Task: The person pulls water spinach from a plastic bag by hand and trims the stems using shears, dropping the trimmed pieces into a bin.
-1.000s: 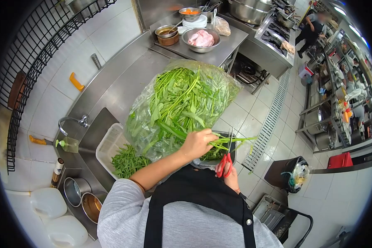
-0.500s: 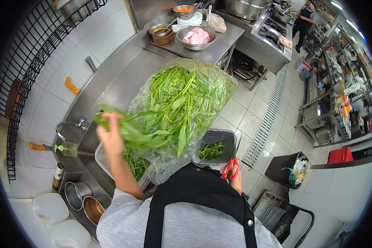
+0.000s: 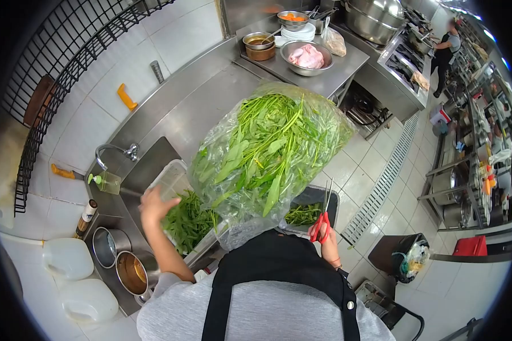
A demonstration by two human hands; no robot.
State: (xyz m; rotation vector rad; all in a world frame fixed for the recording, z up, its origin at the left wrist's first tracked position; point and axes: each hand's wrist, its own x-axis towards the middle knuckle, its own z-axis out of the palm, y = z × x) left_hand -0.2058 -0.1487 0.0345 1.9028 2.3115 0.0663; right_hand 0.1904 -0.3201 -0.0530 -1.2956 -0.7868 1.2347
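Raw meat point(image 3: 306, 57) in metal bowl point(image 3: 308, 72)

White tiles covered the wall point(image 3: 96, 125), where a black wire rack point(image 3: 68, 71) hung. Along it ran a steel counter point(image 3: 188, 105), with a sink point(image 3: 153, 162) set toward its near end and a tap point(image 3: 131, 152) at the sink's wall-side edge. A steel table point(image 3: 350, 63) met the counter's far edge; beyond its right edge stood a stove point(image 3: 397, 91). A drain grate point(image 3: 379, 190) crossed the pale tiled floor point(image 3: 342, 165). Strip lights point(image 3: 490, 35) glowed.
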